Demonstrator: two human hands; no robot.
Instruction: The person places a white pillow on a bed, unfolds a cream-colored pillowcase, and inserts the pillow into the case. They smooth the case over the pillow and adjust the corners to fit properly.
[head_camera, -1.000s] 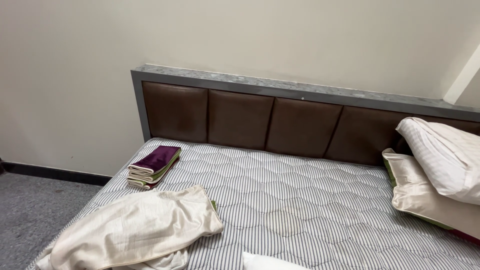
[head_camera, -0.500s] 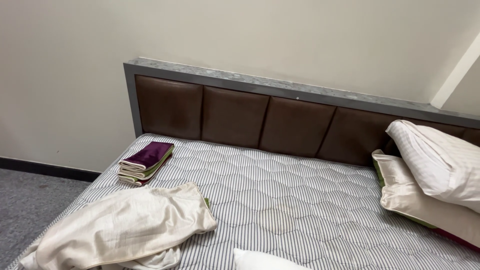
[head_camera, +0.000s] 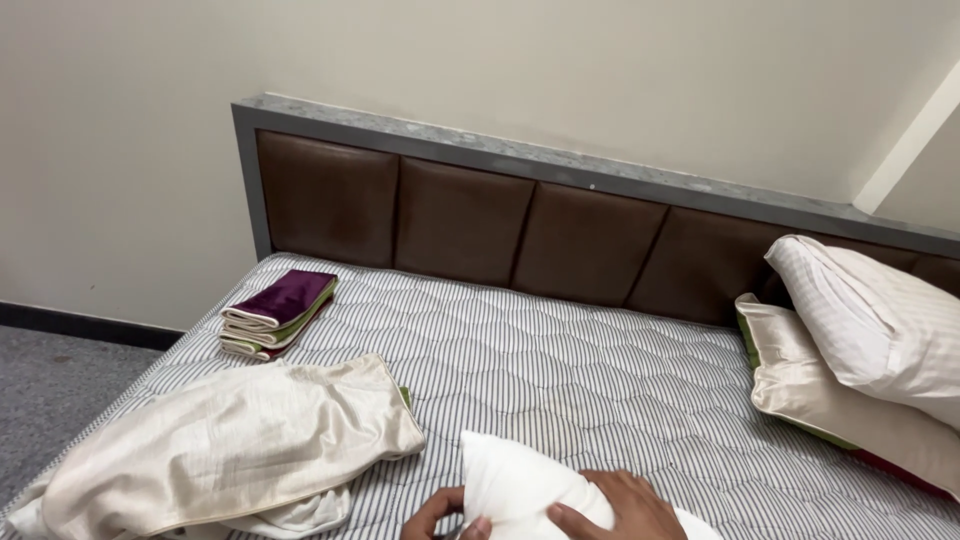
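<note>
At the bottom edge, both my hands hold a white pillow (head_camera: 515, 482) on the striped mattress (head_camera: 600, 380). My left hand (head_camera: 440, 515) grips its lower left side, thumb on the fabric. My right hand (head_camera: 620, 505) lies on top of it with the fingers pressed down. Left of the pillow lies a limp cream pillowcase (head_camera: 230, 445) with a green edge. Most of the white pillow is cut off by the frame.
A folded stack of purple, green and cream cloth (head_camera: 280, 312) sits near the bed's far left corner. Two pillows, one white striped (head_camera: 880, 315) and one cream (head_camera: 850, 400), lean at the right. A brown padded headboard (head_camera: 500, 220) backs the bed; grey carpet (head_camera: 50, 390) lies left.
The white pillow has risen into view at the bottom and both my hands have appeared on it. The view has shifted slightly left and down.
</note>
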